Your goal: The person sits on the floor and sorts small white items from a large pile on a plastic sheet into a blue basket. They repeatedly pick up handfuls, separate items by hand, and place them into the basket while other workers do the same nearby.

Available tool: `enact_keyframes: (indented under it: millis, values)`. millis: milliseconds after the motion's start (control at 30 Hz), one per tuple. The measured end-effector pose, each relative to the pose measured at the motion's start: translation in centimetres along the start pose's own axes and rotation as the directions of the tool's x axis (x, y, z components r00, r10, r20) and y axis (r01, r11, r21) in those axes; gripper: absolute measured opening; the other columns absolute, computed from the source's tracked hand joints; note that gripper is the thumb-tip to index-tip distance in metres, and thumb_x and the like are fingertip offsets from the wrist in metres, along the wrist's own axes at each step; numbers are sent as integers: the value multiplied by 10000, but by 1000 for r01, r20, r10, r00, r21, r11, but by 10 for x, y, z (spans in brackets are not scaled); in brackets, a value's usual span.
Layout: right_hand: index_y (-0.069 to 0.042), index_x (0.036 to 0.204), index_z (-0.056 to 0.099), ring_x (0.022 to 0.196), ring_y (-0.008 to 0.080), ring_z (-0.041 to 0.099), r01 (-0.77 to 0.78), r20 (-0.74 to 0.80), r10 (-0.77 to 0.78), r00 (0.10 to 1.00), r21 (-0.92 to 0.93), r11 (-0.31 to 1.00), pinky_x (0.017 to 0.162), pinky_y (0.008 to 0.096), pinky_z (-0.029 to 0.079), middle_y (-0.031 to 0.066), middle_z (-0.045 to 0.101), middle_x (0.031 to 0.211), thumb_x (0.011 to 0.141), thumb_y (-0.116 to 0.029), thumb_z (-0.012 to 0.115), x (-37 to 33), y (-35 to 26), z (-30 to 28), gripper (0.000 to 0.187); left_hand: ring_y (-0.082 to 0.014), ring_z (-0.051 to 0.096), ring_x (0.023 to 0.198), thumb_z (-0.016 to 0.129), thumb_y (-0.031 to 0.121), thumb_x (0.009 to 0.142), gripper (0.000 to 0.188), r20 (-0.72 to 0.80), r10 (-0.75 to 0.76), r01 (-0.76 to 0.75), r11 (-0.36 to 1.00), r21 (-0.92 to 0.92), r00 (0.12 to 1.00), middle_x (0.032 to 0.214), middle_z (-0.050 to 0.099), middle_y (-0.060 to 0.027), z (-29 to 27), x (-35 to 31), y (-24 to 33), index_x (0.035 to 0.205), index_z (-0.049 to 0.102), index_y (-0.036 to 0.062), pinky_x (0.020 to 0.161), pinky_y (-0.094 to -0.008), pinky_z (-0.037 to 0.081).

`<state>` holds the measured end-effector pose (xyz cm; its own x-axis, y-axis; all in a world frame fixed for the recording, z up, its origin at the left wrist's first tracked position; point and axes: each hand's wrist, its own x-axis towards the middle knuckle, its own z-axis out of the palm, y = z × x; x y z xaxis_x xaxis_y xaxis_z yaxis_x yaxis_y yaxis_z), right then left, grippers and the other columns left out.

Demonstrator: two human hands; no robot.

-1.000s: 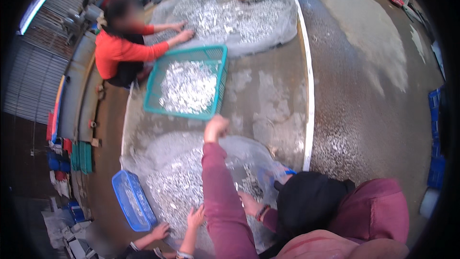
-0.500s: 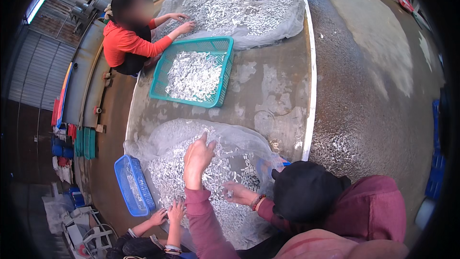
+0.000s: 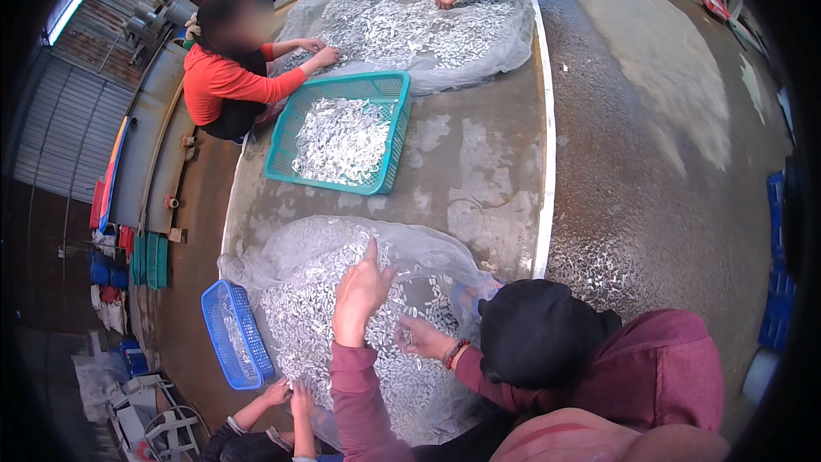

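Over a heap of small silvery pieces (image 3: 299,301), which look like little fish, my left hand (image 3: 363,289) comes up from the lower edge in a maroon sleeve. Its index finger points away from me, the thumb stands apart and the other fingers are curled. Nothing shows in it. Beneath it the pieces lie on a pale, sheer net (image 3: 410,239) with a bunched edge. My right hand is out of sight. Beside mine, a co-worker's hand (image 3: 423,338) with a bracelet hovers over the heap. Another person's hands (image 3: 301,398) work at its near left edge.
A blue basket (image 3: 256,335) stands left of the net. Beyond it, a green basket (image 3: 398,139) holds more pieces. A person in orange (image 3: 231,85) and others sort a second netted heap (image 3: 428,21). The co-worker's black cap (image 3: 547,334) blocks the right side.
My left hand stays over the heap, its index finger still extended. The hands of the person in orange have drawn closer together. The view has shifted slightly.
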<state>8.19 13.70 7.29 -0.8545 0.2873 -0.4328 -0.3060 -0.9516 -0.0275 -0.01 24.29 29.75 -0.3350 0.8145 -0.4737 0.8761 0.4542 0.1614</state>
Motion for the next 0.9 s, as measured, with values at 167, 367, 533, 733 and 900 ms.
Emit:
enact_keyframes:
  millis: [167,367,533,733,900]
  values:
    - [-63,923,506,641,105,486,-54,-57,48,997,-100,994,463,232,357,30,498,781,932,-173,482,-1,-4,3,113,-320,658,797,600,293,830,771,-77,-14,17,999,35,997,754,671,-162,-17,-1,10,1433,191,42,750,-385,480]
    - [-80,933,499,611,94,470,-75,-61,68,996,-136,988,433,215,333,8,490,757,900,-164,563,-1,1,10,110,-348,642,753,602,287,829,786,-73,-8,13,998,62,997,744,645,-208,-16,-5,16,1440,169,49,723,-413,470]
    - [-99,932,473,550,74,417,-98,-40,94,995,-106,990,398,194,280,-7,462,727,905,-193,570,-7,-4,16,138,-380,628,738,615,278,823,783,-58,20,-18,999,48,998,727,625,-233,-1,-5,16,1444,179,83,698,-435,465]
    - [-100,894,439,473,78,390,-115,-71,111,991,-66,991,350,206,242,-5,414,640,915,-185,554,-7,-8,20,144,-396,620,721,624,264,816,767,-32,42,-40,998,43,999,715,615,-239,8,-7,10,1441,210,104,676,-446,463]
    - [-120,860,421,455,60,328,-126,-61,122,991,-63,990,349,201,221,-35,352,611,921,-190,542,-5,-7,18,153,-385,622,708,627,259,811,745,-57,80,-80,997,1,995,696,614,-231,10,-9,11,1431,244,105,654,-444,460]
